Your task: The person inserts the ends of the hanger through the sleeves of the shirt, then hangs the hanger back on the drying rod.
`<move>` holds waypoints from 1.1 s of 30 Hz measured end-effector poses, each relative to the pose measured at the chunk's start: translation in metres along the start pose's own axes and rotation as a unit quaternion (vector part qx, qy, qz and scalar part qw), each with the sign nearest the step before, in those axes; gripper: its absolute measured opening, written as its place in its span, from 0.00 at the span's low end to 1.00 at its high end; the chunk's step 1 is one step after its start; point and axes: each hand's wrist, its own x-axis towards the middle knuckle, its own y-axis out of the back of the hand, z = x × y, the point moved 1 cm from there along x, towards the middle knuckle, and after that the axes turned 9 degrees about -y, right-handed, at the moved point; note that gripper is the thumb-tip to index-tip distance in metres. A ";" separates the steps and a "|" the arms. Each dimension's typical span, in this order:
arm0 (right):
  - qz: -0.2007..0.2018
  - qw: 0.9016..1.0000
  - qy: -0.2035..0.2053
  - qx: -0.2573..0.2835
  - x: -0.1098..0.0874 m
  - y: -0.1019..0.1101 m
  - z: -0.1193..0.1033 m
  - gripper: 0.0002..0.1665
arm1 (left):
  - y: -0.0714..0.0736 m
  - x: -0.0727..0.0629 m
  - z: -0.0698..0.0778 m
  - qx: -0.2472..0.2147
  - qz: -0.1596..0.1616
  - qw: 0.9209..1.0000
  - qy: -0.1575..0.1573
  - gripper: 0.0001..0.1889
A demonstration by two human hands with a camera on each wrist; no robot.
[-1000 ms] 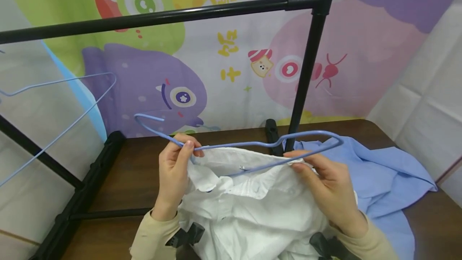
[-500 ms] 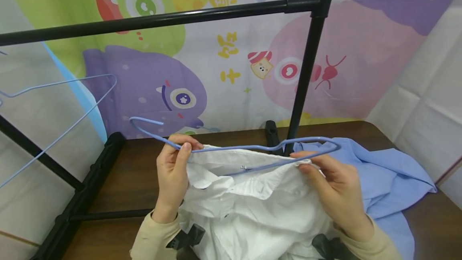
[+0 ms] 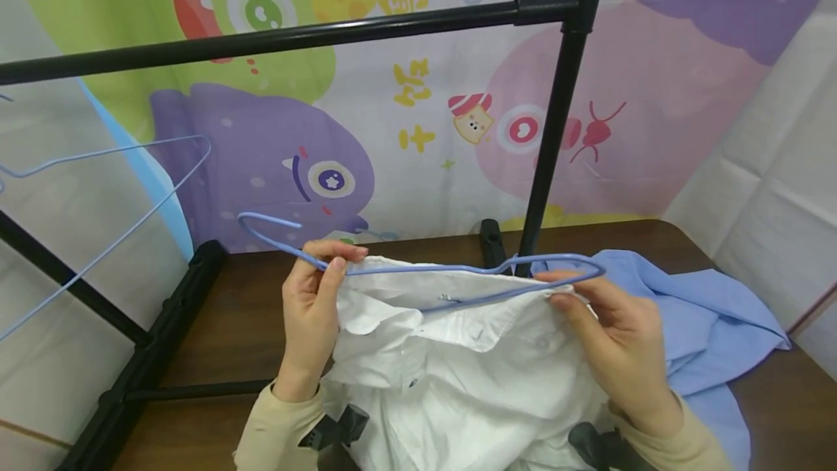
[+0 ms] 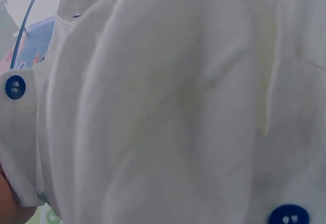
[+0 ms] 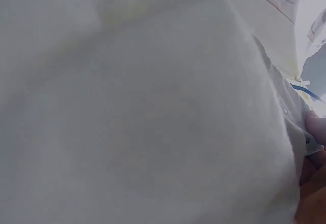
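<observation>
A white shirt (image 3: pixel 471 398) with dark blue buttons (image 4: pixel 16 87) hangs between both hands, its collar uppermost. One arm of a blue wire hanger (image 3: pixel 418 268) runs down inside the neck opening; its hook and right end stay outside. My left hand (image 3: pixel 309 325) pinches the hanger near the hook, together with the collar's left side. With thumb and fingers, my right hand (image 3: pixel 624 355) pinches the collar's right edge, where the hanger's right end lies against the index finger. Shirt cloth fills most of both wrist views and hides the hanger's lower part.
A black garment rack (image 3: pixel 392 30) stands on the brown wooden table (image 3: pixel 216 325). Another blue hanger (image 3: pixel 131 147) hangs at the left. A light blue garment (image 3: pixel 706 311) lies on the table to the right. Behind is a cartoon-printed curtain (image 3: pixel 418 187).
My right hand has shifted slightly right and down with the collar edge. The hanger's right end has dropped and moved a little left into the neck opening. The left hand has barely moved.
</observation>
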 end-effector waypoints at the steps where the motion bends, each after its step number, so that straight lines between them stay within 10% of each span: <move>1: 0.001 1.000 -0.001 -0.001 0.000 0.000 0.000 0.10 | 0.000 0.000 0.000 0.001 -0.003 1.000 0.000 0.08; 21: 0.040 0.998 -0.014 -0.045 0.003 0.006 0.000 0.08 | -0.001 0.001 0.002 0.109 -0.091 0.990 0.000 0.06; 33: 0.057 0.994 -0.010 -0.095 -0.001 0.006 0.000 0.08 | 0.002 -0.005 -0.003 0.205 -0.026 0.979 0.006 0.09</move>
